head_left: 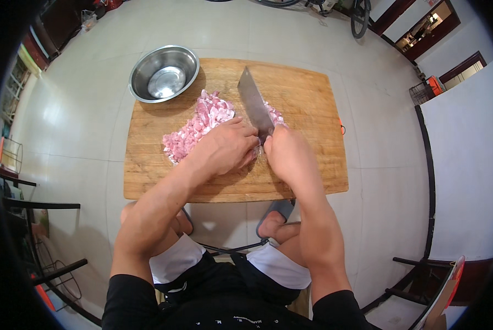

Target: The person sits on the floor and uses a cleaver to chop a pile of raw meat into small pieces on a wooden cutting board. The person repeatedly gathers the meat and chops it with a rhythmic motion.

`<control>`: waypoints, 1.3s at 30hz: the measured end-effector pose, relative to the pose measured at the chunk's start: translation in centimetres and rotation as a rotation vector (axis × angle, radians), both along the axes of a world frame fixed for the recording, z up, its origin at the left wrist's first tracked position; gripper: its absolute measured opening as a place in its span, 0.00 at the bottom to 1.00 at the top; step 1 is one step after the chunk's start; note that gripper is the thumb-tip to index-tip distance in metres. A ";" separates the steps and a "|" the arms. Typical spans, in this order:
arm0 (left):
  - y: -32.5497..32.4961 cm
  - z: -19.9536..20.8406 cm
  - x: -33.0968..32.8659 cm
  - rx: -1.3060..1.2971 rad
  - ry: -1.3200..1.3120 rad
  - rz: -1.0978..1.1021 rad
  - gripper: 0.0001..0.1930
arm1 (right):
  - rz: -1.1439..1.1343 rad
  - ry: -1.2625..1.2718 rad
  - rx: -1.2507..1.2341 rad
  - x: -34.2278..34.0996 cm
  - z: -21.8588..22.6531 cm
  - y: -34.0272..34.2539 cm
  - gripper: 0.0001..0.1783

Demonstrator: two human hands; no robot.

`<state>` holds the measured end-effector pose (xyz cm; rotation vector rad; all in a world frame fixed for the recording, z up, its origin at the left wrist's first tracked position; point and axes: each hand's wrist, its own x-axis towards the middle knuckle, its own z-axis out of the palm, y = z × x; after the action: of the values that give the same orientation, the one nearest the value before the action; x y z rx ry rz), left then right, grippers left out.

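A wooden chopping board (pixel 307 165) lies in front of me. My right hand (pixel 285 151) is closed around the handle of a cleaver (pixel 254 102), whose broad blade slants away to the far left. Just left of the blade, my left hand (pixel 227 146) presses down with its fingers curled over a piece of raw meat, mostly hidden beneath them. Chopped pink meat (pixel 194 126) is heaped beyond and to the left of that hand. A few more meat bits (pixel 275 114) show to the right of the blade.
A shiny steel bowl (pixel 166 77) stands on the board's far left corner, with nothing in it. Pale floor tiles surround the board. Dark metal legs (pixel 43 205) jut in at the left, and a white panel (pixel 469 170) stands at the right. Bicycle wheels (pixel 360 19) show at the back.
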<state>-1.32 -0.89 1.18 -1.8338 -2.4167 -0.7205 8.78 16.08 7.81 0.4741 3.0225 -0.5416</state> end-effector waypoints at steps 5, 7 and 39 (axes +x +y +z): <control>-0.5 0.6 0.3 0.023 0.015 -0.023 0.13 | -0.169 -0.064 -0.542 -1.1 -3.6 5.8 0.15; -0.9 0.8 0.5 0.037 -0.012 -0.017 0.14 | -0.255 -0.029 -0.756 -0.5 -3.7 6.6 0.15; -0.3 0.4 0.1 0.021 -0.051 -0.130 0.07 | 0.053 0.052 -0.077 0.4 -1.5 1.3 0.17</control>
<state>-1.27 -1.24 1.61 -2.0035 -2.3276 -0.8078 9.18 17.37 6.33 0.3805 3.0395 -0.6750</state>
